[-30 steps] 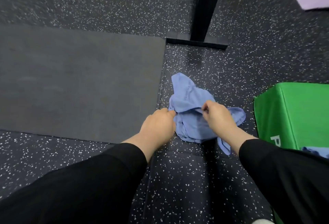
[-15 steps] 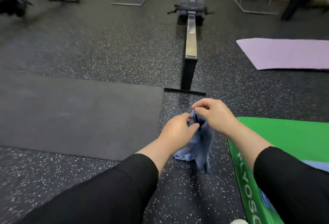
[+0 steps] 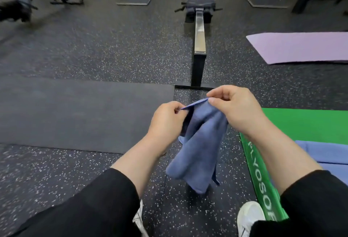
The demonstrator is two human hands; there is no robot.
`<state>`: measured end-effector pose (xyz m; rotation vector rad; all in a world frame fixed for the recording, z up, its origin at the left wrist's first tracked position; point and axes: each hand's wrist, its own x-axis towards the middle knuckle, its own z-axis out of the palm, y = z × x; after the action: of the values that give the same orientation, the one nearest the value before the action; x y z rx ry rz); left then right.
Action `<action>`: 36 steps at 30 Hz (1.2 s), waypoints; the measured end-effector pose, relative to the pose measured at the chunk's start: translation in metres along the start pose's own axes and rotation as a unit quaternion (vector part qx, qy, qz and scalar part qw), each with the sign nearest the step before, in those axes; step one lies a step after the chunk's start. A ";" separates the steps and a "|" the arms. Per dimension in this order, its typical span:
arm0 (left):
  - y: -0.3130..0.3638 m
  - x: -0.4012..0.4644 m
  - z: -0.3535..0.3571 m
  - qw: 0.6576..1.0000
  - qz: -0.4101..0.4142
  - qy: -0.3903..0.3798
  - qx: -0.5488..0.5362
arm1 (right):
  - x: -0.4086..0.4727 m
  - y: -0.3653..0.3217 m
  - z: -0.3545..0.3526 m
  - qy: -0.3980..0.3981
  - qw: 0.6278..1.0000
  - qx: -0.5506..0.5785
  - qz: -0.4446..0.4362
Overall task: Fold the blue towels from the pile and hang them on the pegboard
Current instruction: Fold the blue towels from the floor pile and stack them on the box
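Note:
A blue towel [image 3: 199,148] hangs crumpled in the air in front of me, clear of the speckled floor. My left hand [image 3: 165,122] pinches its top edge at the left. My right hand [image 3: 235,108] pinches the same edge at the right, thumb and forefinger closed on the cloth. More blue towels [image 3: 323,154] lie flat on top of the green plyo box [image 3: 301,123] at the right, partly hidden by my right arm. No pegboard is in view.
A dark floor mat [image 3: 75,112] lies to the left. A rowing machine rail [image 3: 199,48] runs away straight ahead. A purple mat [image 3: 301,48] lies far right. Racks and stands line the back wall. My white shoes [image 3: 248,216] show below.
Both hands have lifted the towel off the floor and raised it higher, now spreading its top edge apart. My view has tilted up from the floor to the room.

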<state>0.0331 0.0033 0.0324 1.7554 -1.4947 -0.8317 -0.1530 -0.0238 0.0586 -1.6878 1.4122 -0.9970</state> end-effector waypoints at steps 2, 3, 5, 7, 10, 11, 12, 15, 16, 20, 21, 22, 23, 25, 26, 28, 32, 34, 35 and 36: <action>-0.001 0.003 -0.014 0.999 0.001 0.020 -0.030 | 0.001 0.005 -0.002 -0.016 0.998 -0.060 0.005; -0.001 0.005 -0.021 0.998 -0.002 0.027 -0.063 | 0.003 0.006 -0.002 -0.028 0.996 -0.087 0.006; 0.006 0.005 -0.031 0.993 -0.010 0.025 -0.119 | 0.005 0.007 0.003 -0.043 0.993 -0.111 0.006; 0.014 0.008 -0.034 0.995 0.006 0.009 -0.101 | 0.009 0.005 0.010 -0.050 0.993 -0.111 -0.005; 0.024 0.014 -0.032 0.999 0.050 -0.001 -0.011 | 0.014 0.001 0.018 -0.061 0.994 -0.082 -0.025; 0.028 0.016 -0.030 0.998 0.056 -0.001 0.007 | 0.016 -0.001 0.020 -0.062 0.995 -0.069 -0.027; 0.030 0.018 -0.029 0.998 0.059 -0.007 0.025 | 0.018 -0.002 0.020 -0.061 0.996 -0.061 -0.027; 0.033 0.022 -0.028 0.994 0.057 -0.066 0.062 | 0.024 -0.001 0.017 -0.058 0.997 -0.044 -0.022; 0.034 0.022 -0.028 0.993 0.052 -0.083 0.070 | 0.025 -0.001 0.015 -0.059 0.997 -0.034 -0.019; 0.032 0.025 -0.029 0.989 0.069 -0.102 0.087 | 0.030 0.002 0.010 -0.055 0.998 -0.007 -0.013; 0.033 0.025 -0.029 0.989 0.074 -0.103 0.081 | 0.031 0.001 0.009 -0.058 0.998 -0.007 -0.015; 0.033 0.026 -0.029 0.991 0.074 -0.094 0.067 | 0.030 0.000 0.008 -0.066 0.998 -0.011 -0.018; 0.034 0.028 -0.031 0.994 0.069 -0.072 0.053 | 0.030 -0.001 0.006 -0.077 0.997 -0.019 -0.020; 0.033 0.033 -0.040 0.997 0.066 -0.002 0.032 | 0.030 -0.001 0.003 -0.105 0.993 -0.048 -0.016; 0.031 0.037 -0.046 0.996 0.072 0.033 0.028 | 0.031 0.000 0.002 -0.116 0.991 -0.067 -0.014; 0.026 0.043 -0.056 0.993 0.082 0.080 0.030 | 0.031 0.003 0.000 -0.131 0.987 -0.092 -0.015; 0.030 0.037 -0.058 0.994 0.075 0.065 0.055 | 0.031 0.008 0.003 -0.116 0.989 -0.087 -0.033; 0.034 0.028 -0.050 0.993 0.088 -0.012 0.075 | 0.030 0.004 0.005 -0.115 0.988 -0.094 -0.052; 0.035 0.025 -0.045 0.989 0.108 -0.050 0.088 | 0.029 0.002 0.007 -0.120 0.987 -0.090 -0.060; 0.035 0.024 -0.041 0.984 0.122 -0.078 0.105 | 0.029 -0.001 0.008 -0.127 0.986 -0.083 -0.067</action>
<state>0.0504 -0.0203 0.0837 1.6382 -1.9163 -0.7195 -0.1430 -0.0517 0.0591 -1.9758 1.2549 -0.7186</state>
